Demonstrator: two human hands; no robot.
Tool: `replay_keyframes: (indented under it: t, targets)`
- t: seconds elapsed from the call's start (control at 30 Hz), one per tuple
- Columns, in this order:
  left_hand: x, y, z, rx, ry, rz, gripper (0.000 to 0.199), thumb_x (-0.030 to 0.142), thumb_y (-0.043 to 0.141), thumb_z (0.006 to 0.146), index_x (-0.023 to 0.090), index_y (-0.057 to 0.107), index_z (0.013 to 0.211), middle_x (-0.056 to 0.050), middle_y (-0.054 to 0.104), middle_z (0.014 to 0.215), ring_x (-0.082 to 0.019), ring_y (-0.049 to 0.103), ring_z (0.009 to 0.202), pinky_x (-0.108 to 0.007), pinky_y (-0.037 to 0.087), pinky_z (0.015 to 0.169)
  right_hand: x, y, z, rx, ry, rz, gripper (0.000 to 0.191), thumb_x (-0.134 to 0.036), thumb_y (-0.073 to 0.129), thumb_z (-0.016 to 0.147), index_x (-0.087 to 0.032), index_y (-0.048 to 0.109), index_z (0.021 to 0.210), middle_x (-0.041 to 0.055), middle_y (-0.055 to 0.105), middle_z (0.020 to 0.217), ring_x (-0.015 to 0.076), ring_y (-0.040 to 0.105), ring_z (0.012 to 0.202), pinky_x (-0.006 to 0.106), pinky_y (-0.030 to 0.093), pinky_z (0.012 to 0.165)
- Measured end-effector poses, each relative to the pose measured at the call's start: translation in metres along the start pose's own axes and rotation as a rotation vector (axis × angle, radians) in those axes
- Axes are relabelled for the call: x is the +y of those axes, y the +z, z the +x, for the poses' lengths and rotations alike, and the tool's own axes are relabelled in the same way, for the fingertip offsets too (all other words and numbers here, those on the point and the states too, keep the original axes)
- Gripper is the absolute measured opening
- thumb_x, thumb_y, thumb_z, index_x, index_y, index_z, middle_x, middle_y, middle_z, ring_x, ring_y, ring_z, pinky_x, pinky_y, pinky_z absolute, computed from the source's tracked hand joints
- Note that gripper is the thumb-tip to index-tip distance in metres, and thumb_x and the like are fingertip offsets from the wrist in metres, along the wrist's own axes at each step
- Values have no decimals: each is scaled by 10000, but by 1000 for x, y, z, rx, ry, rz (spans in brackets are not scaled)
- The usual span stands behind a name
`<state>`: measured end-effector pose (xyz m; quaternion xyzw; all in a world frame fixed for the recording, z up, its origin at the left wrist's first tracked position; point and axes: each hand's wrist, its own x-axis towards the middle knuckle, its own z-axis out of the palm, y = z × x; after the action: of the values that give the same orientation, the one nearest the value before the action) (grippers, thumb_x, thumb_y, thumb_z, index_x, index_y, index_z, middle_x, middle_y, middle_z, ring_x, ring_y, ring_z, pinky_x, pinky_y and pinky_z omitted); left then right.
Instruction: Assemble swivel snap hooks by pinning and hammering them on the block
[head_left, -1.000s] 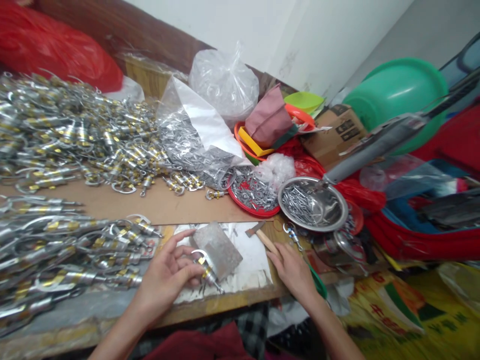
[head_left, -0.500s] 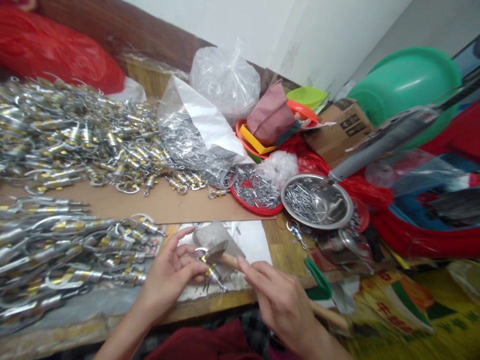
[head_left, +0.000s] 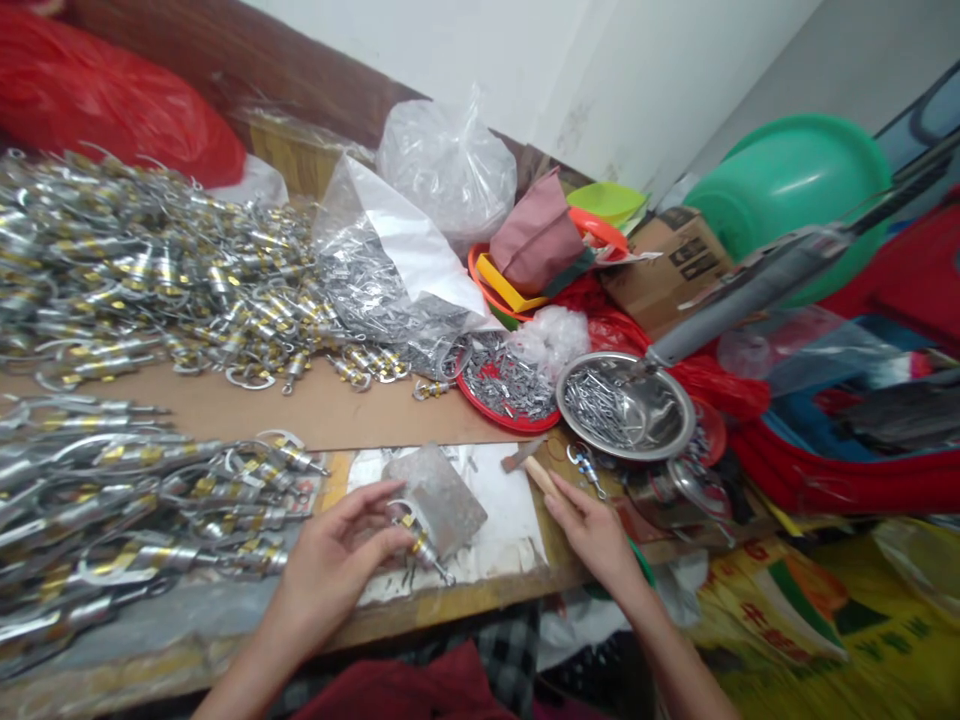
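Observation:
My left hand (head_left: 349,540) is closed at thumb and fingertips on a small silver and yellow metal fitting (head_left: 417,535) with a curved arm and a ring at its end. The fitting lies against the near edge of a flat grey metal block (head_left: 442,500). Off to the right, my right hand (head_left: 592,525) grips the wooden handle of a hammer (head_left: 538,472). Its dark head lies over the right edge of a white sheet (head_left: 517,520), apart from the block and the fitting.
Similar fittings are heaped at the back left (head_left: 150,260), with rows of them (head_left: 150,500) nearer me. Small metal parts fill a red plate (head_left: 517,424), and pins lie in a steel bowl (head_left: 675,440). A grey power tool (head_left: 742,295) slants above the bowl.
My right hand has carried the hammer right, from over the fitting and block to the sheet's right edge. The left hand and fitting have stayed nearly in place.

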<state>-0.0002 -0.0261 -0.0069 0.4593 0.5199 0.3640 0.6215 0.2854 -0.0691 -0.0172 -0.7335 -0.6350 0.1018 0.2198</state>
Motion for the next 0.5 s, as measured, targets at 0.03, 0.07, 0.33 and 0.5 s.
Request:
replay_keyframes:
  t: [0.03,0.07,0.33,0.5]
  targets:
    - [0,-1,0,28,23,70,361,278,683,593,167,625,932,-14,648,735,-177,619,675,-297,511,641,5,1,4,-5,1,-69,338,-329,466,824,-158,595,1086,106,651,984,212,619,866,324,495,756]
    - [1,-1,0,52,49,128,291,275,685,584,167,657,853,-21,664,731,-185,621,691,-298,504,667,6,3,7,18,-21,-140,321,-324,459,828,-165,612,1061,107,654,955,215,615,847,334,487,750]
    - [0,4,2,119,278,185,53,231,694,558,195,659,575,-3,625,657,-159,594,659,-240,477,625,-72,41,40,-35,-319,-258,229,-104,457,803,-180,637,923,77,639,824,187,558,793,283,423,725]
    - [-6,2,0,172,438,286,14,232,692,575,223,692,586,-14,590,784,-170,580,785,-264,448,725,-87,50,54,-88,-314,-207,264,34,453,693,-132,634,788,110,623,754,200,572,721,288,434,640]
